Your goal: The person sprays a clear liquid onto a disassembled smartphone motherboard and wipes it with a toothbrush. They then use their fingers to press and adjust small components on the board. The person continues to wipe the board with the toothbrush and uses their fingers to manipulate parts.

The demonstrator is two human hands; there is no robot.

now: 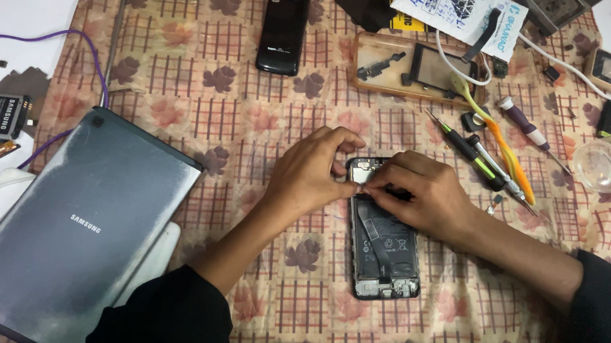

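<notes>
Both hands, left and right, pinch fingers together on the opened phone, right of a grey tablet.

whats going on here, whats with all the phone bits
A person is working on an opened phone lying back-side up on a patterned cloth, its battery and inner parts exposed. Both hands meet at its top end: the left hand steadies the upper edge while the right hand presses there with its fingertips. Screwdrivers lie to the right, a grey tablet to the left, and a black phone above.
</notes>
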